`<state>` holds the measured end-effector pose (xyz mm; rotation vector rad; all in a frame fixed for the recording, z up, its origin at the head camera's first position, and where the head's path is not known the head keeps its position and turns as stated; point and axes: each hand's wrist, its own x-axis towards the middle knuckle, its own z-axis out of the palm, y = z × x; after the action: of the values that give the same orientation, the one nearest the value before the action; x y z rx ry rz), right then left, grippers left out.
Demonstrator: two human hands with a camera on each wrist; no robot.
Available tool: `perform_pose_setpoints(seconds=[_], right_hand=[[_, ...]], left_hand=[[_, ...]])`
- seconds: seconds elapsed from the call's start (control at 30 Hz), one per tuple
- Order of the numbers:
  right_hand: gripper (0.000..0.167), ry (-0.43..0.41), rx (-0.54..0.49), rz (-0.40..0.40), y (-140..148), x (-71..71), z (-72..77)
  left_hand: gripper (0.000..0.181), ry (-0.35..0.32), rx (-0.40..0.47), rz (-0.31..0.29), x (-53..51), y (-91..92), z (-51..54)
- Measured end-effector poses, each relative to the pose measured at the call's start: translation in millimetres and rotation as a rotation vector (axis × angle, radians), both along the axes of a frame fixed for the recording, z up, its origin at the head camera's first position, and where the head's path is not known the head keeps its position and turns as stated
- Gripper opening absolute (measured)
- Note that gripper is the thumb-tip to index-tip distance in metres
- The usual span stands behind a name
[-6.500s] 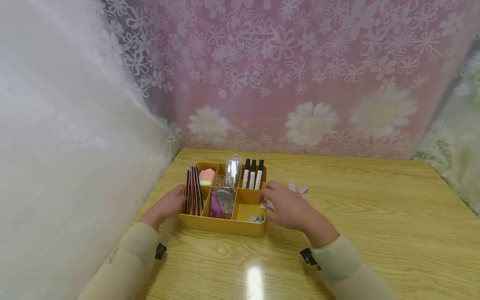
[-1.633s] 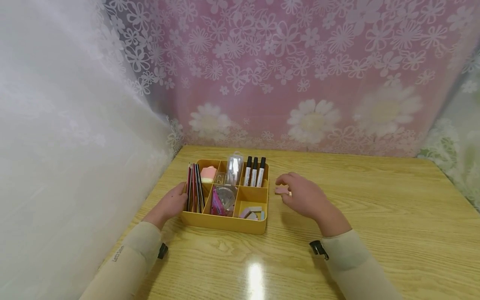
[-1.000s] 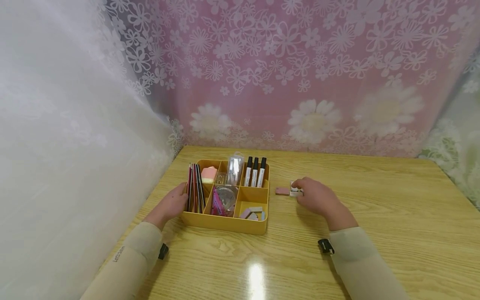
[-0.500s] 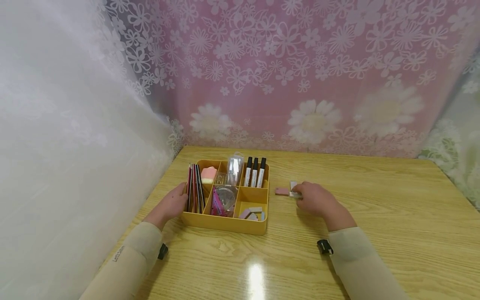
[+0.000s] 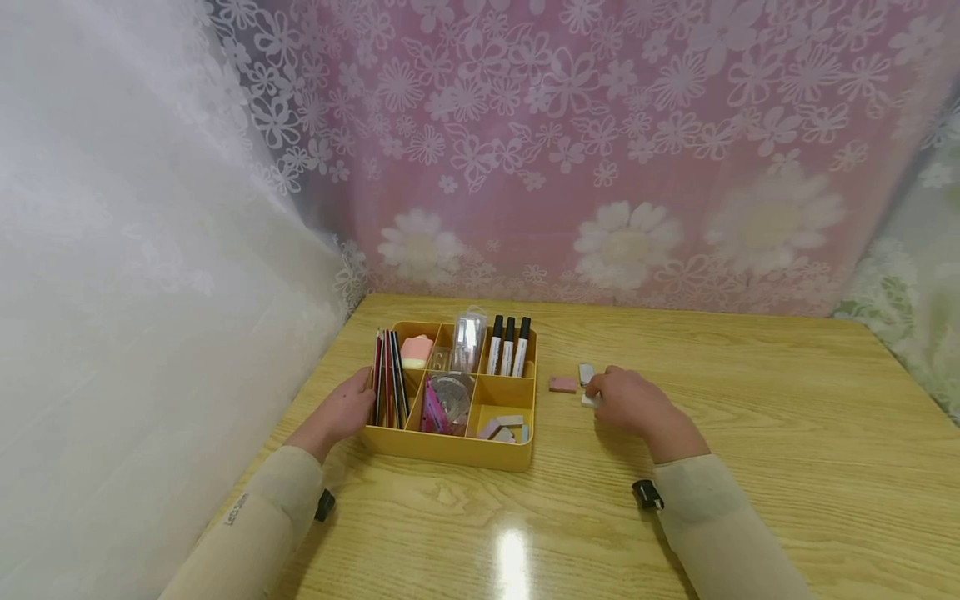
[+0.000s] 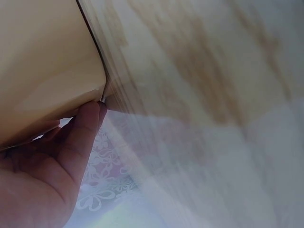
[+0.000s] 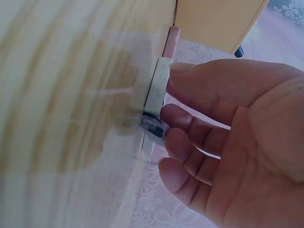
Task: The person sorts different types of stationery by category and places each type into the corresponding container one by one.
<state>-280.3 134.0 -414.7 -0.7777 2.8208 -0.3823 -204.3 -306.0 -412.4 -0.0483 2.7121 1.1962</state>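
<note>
A yellow compartment organizer (image 5: 447, 451) stands at the left of the table. My left hand (image 5: 347, 407) rests its fingers against the outer left wall; in the left wrist view some of its fingertips are partly hidden at the box's edge. My right hand (image 5: 632, 403) is down on the table right of the box. Its thumb and fingers pinch a white block-shaped eraser (image 7: 159, 85), mostly covered by the hand in the head view. A grey-white eraser (image 5: 586, 373) lies just behind it, and a pink eraser (image 5: 562, 384) to its left.
The box holds pencils (image 5: 388, 379), three black-capped markers (image 5: 507, 348), a clear plastic case (image 5: 468, 342), a peach-coloured item (image 5: 416, 350), a pink tape dispenser (image 5: 433, 408) and several small erasers (image 5: 510, 420). A white sheet (image 5: 187, 275) hangs close at the left, a floral curtain (image 5: 540, 242) behind.
Several more erasers lie in the front right compartment than at first. My right hand has moved right from the box, and the white eraser has shifted slightly toward me. My left hand stays put.
</note>
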Motion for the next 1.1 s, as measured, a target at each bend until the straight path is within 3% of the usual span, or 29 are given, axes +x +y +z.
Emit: perform_pose_setpoints(seconds=[0.33, 0.77, 1.1], right_hand=[[0.016, -0.107, 0.003, -0.034, 1, 2.1, -1.9], [0.006, -0.090, -0.012, -0.016, -1, 3.8, 1.2], [0.009, 0.006, -0.084, -0.002, -8, 5.3, 11.4]], left_hand=[[0.050, 0.001, 0.022, -0.003, -0.5, -0.9, -1.4], [0.052, 0.000, 0.015, -0.012, 0.1, -1.1, -1.0], [0.053, -0.005, 0.015, -0.006, -0.4, -2.0, -1.3]])
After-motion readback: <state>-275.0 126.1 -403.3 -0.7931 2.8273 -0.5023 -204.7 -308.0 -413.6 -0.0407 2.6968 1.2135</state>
